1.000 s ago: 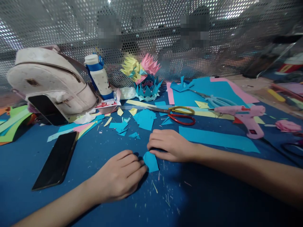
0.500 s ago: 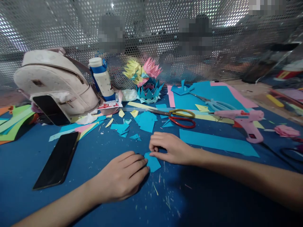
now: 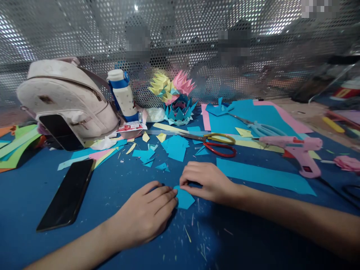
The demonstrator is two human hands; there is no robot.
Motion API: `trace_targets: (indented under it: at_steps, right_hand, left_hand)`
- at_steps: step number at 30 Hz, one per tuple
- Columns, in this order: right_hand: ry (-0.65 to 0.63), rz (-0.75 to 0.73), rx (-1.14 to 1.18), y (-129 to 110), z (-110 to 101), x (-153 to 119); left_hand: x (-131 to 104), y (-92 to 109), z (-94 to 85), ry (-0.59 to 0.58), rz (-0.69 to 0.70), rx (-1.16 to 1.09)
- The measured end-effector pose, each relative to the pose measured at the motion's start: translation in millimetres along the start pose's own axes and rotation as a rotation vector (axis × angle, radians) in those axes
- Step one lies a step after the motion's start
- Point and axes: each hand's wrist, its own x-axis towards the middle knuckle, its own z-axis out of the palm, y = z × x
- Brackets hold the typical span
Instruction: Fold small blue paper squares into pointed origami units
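A small blue paper piece (image 3: 185, 198) lies flat on the dark blue table between my two hands. My left hand (image 3: 150, 213) rests at its left edge, fingers together and bent, the fingertips on the paper. My right hand (image 3: 206, 182) pinches the paper's upper edge between thumb and index finger, its other fingers curled. Beyond my hands lie blue paper scraps (image 3: 176, 146) and scissors with one yellow and one red handle (image 3: 221, 152). A long blue paper strip (image 3: 264, 176) is behind my right forearm.
A black phone (image 3: 67, 195) lies at left, near a white backpack (image 3: 67, 97) with another phone against it. A bottle (image 3: 122, 93) and folded paper flowers (image 3: 180, 108) stand at the back. On the right is a pink glue gun (image 3: 298, 150).
The view has shifted slightly, so most things appear a little further right and lower. My right thumb and index finger have closed together at the paper's upper edge.
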Motion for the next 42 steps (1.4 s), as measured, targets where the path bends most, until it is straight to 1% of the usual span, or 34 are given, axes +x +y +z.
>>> trace_targets:
  at_steps: [3, 6, 13, 17, 24, 31, 33, 35, 38, 40, 42]
  right_hand:
    - [0.001, -0.021, -0.023, 0, 0, 0]
    - [-0.007, -0.051, -0.041, 2, 1, 0]
    - [0.012, -0.082, -0.054, 4, 2, -2]
    - [-0.023, -0.078, -0.041, 5, 0, -1]
    - [-0.077, -0.126, -0.072, 7, -2, 0]
    - [-0.118, -0.214, -0.108, 7, -9, 4]
    - [-0.124, -0.231, -0.071, 9, -10, 5]
    - [-0.098, -0.195, 0.038, 12, -10, 5]
    - [-0.039, -0.083, 0.205, 15, -8, 4]
    - [-0.031, -0.07, 0.208, 16, -7, 3]
    - [-0.04, -0.125, 0.124, 16, -6, 1]
  left_hand:
    - [1, 0, -0.6, 0.006, -0.026, 0.026]
    - [3, 1, -2.0, -0.015, -0.048, 0.044]
    - [3, 0, -2.7, -0.039, -0.041, 0.046]
    - [2, -1, -1.6, -0.055, -0.045, 0.038]
    - [3, -1, -2.7, -0.074, -0.043, 0.019]
    - [2, -3, -4.8, -0.12, -0.023, -0.008]
    - [1, -3, -5.2, -0.138, -0.014, -0.014]
    - [1, -4, -5.5, -0.145, -0.01, -0.022]
    - [2, -5, -5.9, -0.144, -0.006, -0.026]
    - [2, -5, -6.1, -0.146, -0.001, -0.027]
    - [2, -5, -6.3, -0.15, 0.002, -0.029]
